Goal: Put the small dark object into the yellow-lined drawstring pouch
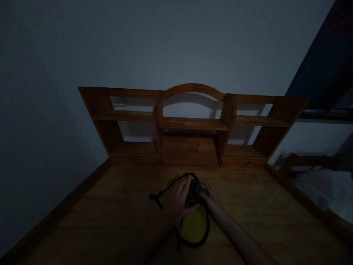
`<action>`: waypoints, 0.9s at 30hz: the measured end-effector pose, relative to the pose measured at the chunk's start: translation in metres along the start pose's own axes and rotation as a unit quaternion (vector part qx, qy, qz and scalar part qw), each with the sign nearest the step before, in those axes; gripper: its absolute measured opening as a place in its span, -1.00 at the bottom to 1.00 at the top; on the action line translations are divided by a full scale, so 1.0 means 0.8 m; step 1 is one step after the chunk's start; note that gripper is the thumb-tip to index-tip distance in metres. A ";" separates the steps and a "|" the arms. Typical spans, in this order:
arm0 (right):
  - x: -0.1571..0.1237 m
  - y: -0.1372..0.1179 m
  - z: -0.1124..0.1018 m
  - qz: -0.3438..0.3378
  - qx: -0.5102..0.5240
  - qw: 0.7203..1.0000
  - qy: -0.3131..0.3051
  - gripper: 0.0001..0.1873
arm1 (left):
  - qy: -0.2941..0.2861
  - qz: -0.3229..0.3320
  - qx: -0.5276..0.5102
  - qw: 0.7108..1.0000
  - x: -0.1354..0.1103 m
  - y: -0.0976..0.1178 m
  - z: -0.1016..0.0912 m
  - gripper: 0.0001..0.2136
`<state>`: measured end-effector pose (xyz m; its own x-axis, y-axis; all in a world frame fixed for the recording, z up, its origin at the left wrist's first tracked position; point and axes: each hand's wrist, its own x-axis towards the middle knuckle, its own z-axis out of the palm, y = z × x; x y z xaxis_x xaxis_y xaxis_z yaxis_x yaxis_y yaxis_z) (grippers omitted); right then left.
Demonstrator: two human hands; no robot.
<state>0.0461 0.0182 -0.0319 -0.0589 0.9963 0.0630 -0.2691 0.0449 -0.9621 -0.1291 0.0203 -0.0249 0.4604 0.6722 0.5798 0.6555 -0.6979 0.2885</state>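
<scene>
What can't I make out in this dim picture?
In the head view:
Dark object: the left hand, right hand and gloom hide what it is.
Yellow item: its middle is partly covered by the left hand.
Pale cloth: cut off by the right edge.

the yellow-green pouch (194,224) has black edging (193,244); the desk (110,209) is brown.

Looks like wood across the surface (237,195), streaky in grain, smooth, with a low satin sheen. Shows similar brown wood on the shelf unit (193,123), smooth and only faintly glossy. Appears to be matt cloth on the yellow pouch (194,224), edged with dull black fabric-like trim (207,227). Gives small glossy glints on the dark object (192,192), too dim to tell plastic from glass. Seems matt and painted on the wall (193,48); soft, creased cloth on the bedding (328,189).
</scene>
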 end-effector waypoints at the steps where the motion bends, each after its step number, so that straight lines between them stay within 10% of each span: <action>1: 0.001 0.002 -0.002 -0.012 -0.020 1.000 0.002 -0.54 | 0.001 0.008 0.008 1.000 -0.001 0.000 0.000 -0.13; 27: -0.005 -0.002 0.005 -0.103 -0.193 0.976 0.010 -0.85 | -0.067 0.008 -0.036 0.997 -0.005 0.010 0.003 -0.21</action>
<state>0.0431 0.0141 -0.0292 -0.0213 0.9641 0.2648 0.1097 0.2655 -0.9578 -0.1243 0.0128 -0.0268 0.5499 0.6840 0.4792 0.6049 -0.7219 0.3362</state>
